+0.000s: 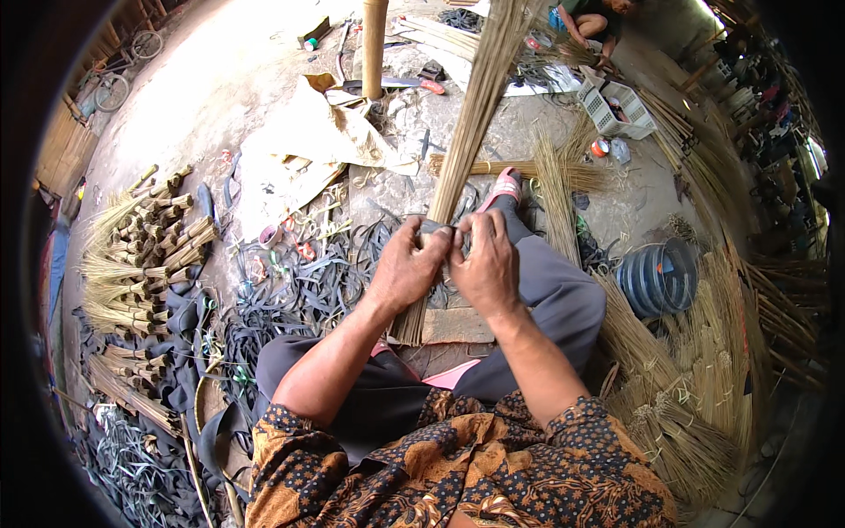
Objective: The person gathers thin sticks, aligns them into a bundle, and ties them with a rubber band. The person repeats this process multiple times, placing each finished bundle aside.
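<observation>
A long bundle of thin brown sticks (475, 123) stands tilted in front of me, its cut lower end between my legs by a flat wooden block (458, 326). My left hand (409, 267) is closed around the bundle at mid-length. A dark rubber strip (433, 227) crosses the bundle between the hands. My right hand (487, 267) pinches at the strip, right beside the left thumb; its fingers partly hide the strip's end.
Loose black strips (308, 299) cover the floor at left, beside stacked tied bundles (154, 251). Right are more stick bundles (704, 378) and a blue ribbed plastic container (656, 280). A bamboo post (374, 48), knife (396, 84), white crate (616, 107) and another person (591, 26) are farther off.
</observation>
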`<state>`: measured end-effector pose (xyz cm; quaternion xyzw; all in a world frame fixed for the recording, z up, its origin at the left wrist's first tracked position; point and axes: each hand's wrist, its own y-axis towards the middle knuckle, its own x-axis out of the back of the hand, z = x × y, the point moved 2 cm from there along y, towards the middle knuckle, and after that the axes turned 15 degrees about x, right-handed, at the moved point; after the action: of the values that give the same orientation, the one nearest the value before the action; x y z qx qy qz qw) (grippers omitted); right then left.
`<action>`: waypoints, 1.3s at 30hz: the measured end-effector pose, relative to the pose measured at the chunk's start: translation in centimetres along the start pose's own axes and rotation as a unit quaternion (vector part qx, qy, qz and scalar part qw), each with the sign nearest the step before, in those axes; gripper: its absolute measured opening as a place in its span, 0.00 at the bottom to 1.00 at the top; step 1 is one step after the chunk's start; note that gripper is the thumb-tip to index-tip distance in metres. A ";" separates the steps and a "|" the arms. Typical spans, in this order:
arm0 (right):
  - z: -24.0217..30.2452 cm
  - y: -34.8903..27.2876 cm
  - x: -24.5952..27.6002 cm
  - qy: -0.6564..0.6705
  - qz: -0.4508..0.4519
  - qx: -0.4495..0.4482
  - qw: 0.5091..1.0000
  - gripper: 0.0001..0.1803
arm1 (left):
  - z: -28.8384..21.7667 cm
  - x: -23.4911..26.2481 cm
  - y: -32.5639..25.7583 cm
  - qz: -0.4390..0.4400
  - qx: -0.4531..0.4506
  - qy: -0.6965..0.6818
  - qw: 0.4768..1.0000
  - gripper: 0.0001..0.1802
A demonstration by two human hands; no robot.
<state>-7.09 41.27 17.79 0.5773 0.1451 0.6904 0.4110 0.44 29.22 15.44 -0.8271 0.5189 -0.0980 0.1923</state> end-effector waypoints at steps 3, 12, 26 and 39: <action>-1.0 0.7 1.1 0.000 0.036 0.088 0.995 0.11 | -0.2 0.1 -0.2 0.052 0.015 -0.025 0.998 0.12; -1.0 -2.1 2.3 0.409 0.081 -0.100 0.904 0.26 | -1.3 -0.6 -1.4 0.024 -0.182 -0.060 0.981 0.23; 1.1 -7.7 2.3 0.800 0.271 -0.275 0.460 0.10 | -4.0 -2.7 -2.2 0.209 -0.035 -0.318 0.924 0.16; -3.4 -10.9 0.3 0.689 0.281 -0.204 0.636 0.20 | -4.8 -4.8 -1.8 0.038 -0.074 -0.261 0.962 0.15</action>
<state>-5.81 49.16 9.64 -0.1522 0.0724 0.9820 0.0853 -2.00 33.16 20.76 -0.8153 0.4877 0.1676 0.2632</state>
